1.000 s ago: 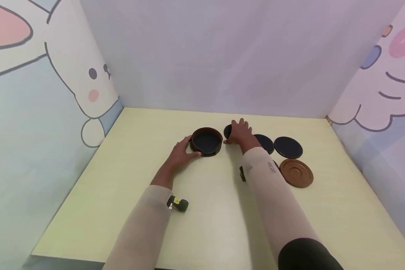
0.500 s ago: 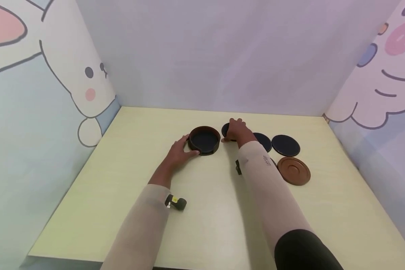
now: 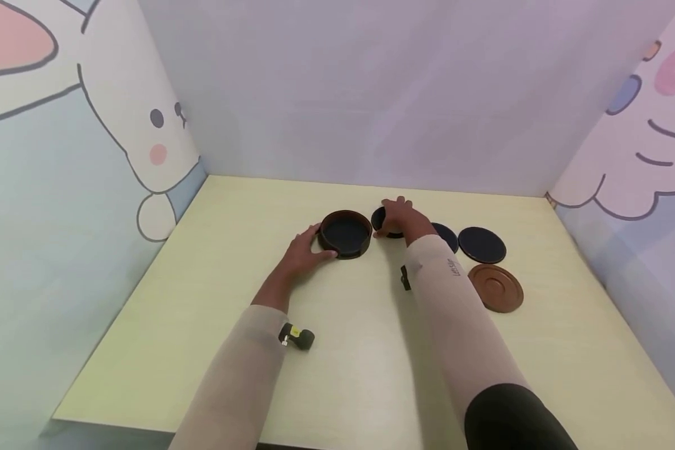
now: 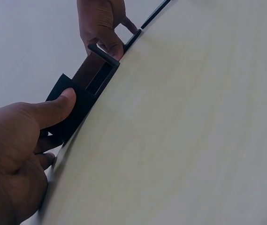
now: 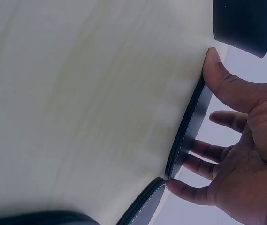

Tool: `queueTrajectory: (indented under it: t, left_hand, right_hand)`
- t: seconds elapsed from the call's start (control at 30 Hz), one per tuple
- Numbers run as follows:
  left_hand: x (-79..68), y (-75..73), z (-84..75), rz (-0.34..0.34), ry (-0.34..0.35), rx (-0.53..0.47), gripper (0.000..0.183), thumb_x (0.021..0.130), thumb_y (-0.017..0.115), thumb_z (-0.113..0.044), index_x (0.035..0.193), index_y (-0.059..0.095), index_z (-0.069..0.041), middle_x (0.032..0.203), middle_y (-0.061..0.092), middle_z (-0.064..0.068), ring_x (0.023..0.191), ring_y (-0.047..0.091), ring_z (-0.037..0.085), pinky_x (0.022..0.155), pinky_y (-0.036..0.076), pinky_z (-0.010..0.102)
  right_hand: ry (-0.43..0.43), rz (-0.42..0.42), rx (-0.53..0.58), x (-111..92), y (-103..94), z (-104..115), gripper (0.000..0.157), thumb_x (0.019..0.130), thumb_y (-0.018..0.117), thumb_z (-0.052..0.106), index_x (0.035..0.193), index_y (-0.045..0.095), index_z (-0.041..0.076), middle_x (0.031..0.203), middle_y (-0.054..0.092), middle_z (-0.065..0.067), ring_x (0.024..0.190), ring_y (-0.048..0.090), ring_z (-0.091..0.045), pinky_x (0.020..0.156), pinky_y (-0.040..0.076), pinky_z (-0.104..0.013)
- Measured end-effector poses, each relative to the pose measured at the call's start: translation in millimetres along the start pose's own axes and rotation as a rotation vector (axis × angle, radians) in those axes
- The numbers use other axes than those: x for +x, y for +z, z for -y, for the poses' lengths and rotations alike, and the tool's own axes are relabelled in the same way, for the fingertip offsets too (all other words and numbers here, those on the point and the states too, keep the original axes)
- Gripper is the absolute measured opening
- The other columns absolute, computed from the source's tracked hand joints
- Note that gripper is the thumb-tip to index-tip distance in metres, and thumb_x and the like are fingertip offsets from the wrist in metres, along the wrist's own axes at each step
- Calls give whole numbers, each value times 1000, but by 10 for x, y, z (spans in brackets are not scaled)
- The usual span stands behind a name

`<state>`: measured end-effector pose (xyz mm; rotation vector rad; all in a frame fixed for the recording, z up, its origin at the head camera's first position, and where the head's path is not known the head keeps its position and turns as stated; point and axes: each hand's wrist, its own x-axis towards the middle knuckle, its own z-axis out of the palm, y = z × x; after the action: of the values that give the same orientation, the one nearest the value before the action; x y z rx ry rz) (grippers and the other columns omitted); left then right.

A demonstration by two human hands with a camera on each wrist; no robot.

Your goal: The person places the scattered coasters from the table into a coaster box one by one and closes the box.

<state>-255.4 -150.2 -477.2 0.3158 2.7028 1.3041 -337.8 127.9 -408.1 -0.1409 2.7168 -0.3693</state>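
My left hand [image 3: 300, 255] grips a round, dark leather-look coaster holder [image 3: 349, 254] by its left side. In the left wrist view the thumb presses on the holder's outer wall [image 4: 79, 112], with other fingers behind and below it. Just right of the holder, my right hand [image 3: 400, 219] spans a round black coaster [image 3: 378, 218] on the table. The right wrist view has the thumb at one edge of this coaster [image 5: 193, 124], which has pale stitching, and several fingers at the opposite edge. In the head view, the hand hides much of the coaster.
Two more black coasters lie to the right, one [image 3: 447, 236] partly behind the right sleeve and one [image 3: 482, 245] fully visible. A brown disc [image 3: 496, 289] with ring grooves lies nearer me. The pale table [image 3: 343, 375] meets a back wall [image 3: 371, 125] and printed side walls.
The view shifts slightly with the head. My right fingers have drawn in a little around the coaster, and the right sleeve covers more of the discs near it. The left hand keeps its grip.
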Motion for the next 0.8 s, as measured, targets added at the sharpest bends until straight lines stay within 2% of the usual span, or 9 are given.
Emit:
queueTrajectory:
  t: [0.2, 0.5, 0.67, 0.8]
  left_hand:
    - [-10, 41, 46, 7, -5, 4, 90, 101, 80, -40, 173, 33, -15, 180, 33, 13, 171, 20, 37, 142, 13, 60]
    - [7, 42, 21, -6, 8, 7, 89, 100, 81, -38, 172, 35, -16, 179, 35, 12, 171, 21, 37, 142, 13, 61]
    - [13, 35, 15, -4, 5, 10, 89, 100, 81, -39, 173, 34, -16, 179, 35, 12, 171, 21, 35, 142, 12, 59]
    - [5, 10, 5, -14, 6, 3, 90, 99, 82, -39, 172, 35, -16, 179, 36, 11, 171, 21, 35, 142, 13, 59]
  right_hand:
    - [-27, 14, -22, 5, 48, -6, 100, 96, 81, 41, 173, 26, 9, 168, 28, -32, 157, 28, -51, 121, 45, -70]
    - [-19, -66, -35, -21, 19, 17, 99, 90, 84, 44, 166, 37, 2, 166, 29, -33, 155, 26, -52, 126, 32, -76]
    - [-10, -195, -144, -120, 5, 100, 86, 88, 82, 38, 153, 46, -5, 157, 33, -34, 149, 29, -52, 119, 34, -76]
    - [-18, -286, -152, -204, -67, 148, 85, 89, 81, 37, 150, 44, -8, 156, 32, -34, 148, 27, -53, 117, 35, -76]
